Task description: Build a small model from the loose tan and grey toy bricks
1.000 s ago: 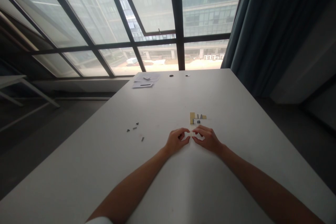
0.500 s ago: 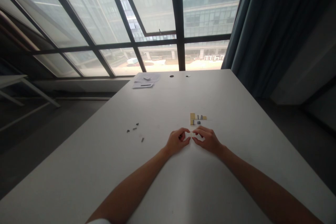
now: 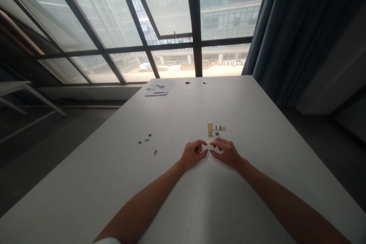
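A small white toy brick (image 3: 209,146) sits between the fingertips of both hands, low over the table. My left hand (image 3: 194,153) pinches it from the left with thumb and forefinger. From the right, my right hand (image 3: 227,152) grips the same piece, its fingers curled. The fingertips partly hide the brick, so its exact shape cannot be made out. Just beyond the hands lie yellow bricks (image 3: 210,126) with white and grey ones in rows. A small dark piece (image 3: 217,134) is close to my right fingers.
Several small dark grey pieces (image 3: 147,140) lie scattered to the left on the white table (image 3: 177,106). Papers (image 3: 156,92) with a dark pen-like item rest at the far left corner. Windows stand behind, and a blue curtain (image 3: 271,38) hangs at the right.
Both hands keep their hold on the white brick with hardly any movement. The whole view has shifted very slightly; the loose pieces lie as before.
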